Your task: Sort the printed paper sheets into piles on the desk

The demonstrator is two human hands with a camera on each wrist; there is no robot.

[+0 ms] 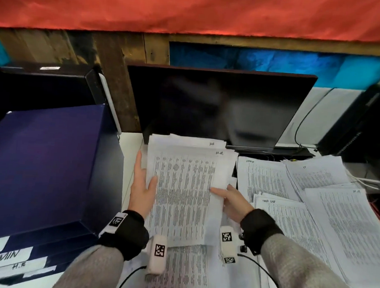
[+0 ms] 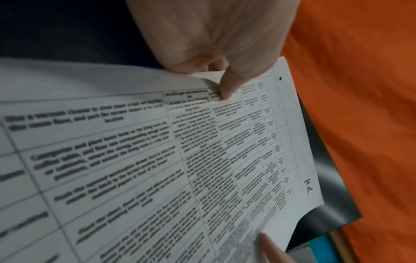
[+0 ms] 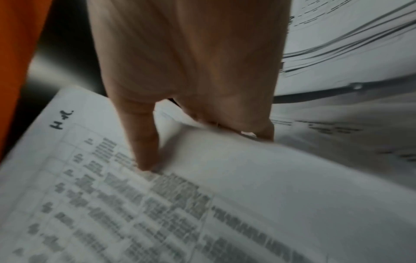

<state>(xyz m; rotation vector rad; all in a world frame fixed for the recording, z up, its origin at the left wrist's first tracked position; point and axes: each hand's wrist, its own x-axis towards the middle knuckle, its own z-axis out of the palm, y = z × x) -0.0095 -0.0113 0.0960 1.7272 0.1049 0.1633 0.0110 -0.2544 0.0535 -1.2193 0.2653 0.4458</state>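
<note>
I hold one printed table sheet, hand-marked "H.R." at its top right corner, above the middle of the desk. My left hand pinches its left edge, thumb on top and fingers behind it, as the left wrist view shows for the same sheet and hand. My right hand pinches the right edge; in the right wrist view its thumb lies on the print. Another "H.R." pile lies behind the sheet, and more printed sheets lie beneath it.
Overlapping piles of sheets cover the desk at the right, topped "ADMIN", "IT" and "TASK LIST". A dark monitor stands behind. Stacked navy boxes labelled ADMIN and H.R. fill the left. Cables run at the right.
</note>
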